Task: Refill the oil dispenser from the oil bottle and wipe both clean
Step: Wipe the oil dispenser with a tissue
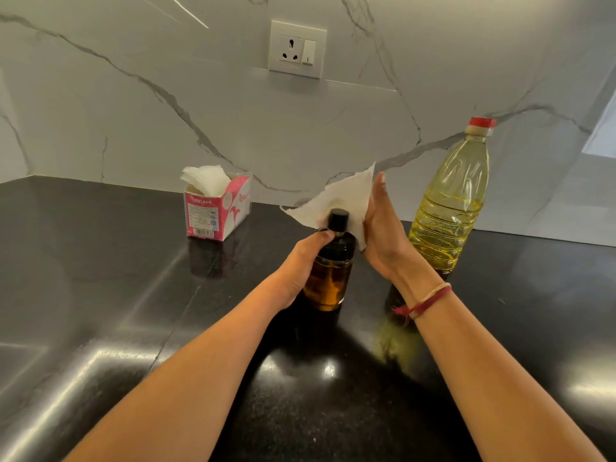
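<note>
The oil dispenser [331, 275], a dark glass bottle with a black cap and amber oil in its lower half, stands on the black counter [100, 311] at the centre. My left hand [305, 258] grips its shoulder from the left. My right hand [383, 235] presses a white paper tissue [340, 198] against the dispenser's far right side, behind the cap. The oil bottle [450, 201], clear plastic with yellow oil and a red cap on, stands upright just right of my right hand.
A pink and white tissue box [216, 208] with tissues sticking out sits at the back left of the counter. A marble backsplash with a wall socket [296, 48] rises behind. The glossy counter extends left and toward me.
</note>
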`<state>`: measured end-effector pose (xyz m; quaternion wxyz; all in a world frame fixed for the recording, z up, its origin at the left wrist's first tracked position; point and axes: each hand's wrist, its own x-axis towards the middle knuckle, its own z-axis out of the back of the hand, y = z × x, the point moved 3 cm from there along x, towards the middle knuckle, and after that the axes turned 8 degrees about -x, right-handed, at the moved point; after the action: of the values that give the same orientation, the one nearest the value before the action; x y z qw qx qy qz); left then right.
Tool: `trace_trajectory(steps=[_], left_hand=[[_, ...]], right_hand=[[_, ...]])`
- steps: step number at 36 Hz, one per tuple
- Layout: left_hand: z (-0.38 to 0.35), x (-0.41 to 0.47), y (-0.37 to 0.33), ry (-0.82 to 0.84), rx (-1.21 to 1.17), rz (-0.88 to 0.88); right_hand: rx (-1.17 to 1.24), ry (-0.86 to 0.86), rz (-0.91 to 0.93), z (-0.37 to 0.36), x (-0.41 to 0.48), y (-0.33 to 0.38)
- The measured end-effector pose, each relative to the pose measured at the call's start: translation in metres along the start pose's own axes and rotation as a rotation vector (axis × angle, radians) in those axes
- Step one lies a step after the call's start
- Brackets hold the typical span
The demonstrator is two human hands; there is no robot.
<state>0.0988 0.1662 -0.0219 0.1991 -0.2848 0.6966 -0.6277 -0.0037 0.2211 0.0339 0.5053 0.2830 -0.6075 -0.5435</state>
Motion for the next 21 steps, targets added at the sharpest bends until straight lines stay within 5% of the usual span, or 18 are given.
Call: trace_trajectory(steps=[4, 11, 17, 21], left_hand=[[-0.001, -0.001, 0.0, 0.041, -0.01, -0.016], [0.002, 0.002, 0.002, 0.015, -0.018, -0.001], [0.001, 0.0, 0.001, 0.07, -0.011, -0.029], [0.001, 0.0, 0.001, 0.047, -0.02, -0.023]], right_hand=[[0.066, -0.072, -0.001, 0.016, -0.003, 0.001], [-0.184, 0.094, 0.128, -0.005, -0.002, 0.001], [-0.043, -0.023, 0.059, 0.025, -0.01, 0.002], [-0.101, 0.065, 0.065, 0.005, -0.01, 0.003]])
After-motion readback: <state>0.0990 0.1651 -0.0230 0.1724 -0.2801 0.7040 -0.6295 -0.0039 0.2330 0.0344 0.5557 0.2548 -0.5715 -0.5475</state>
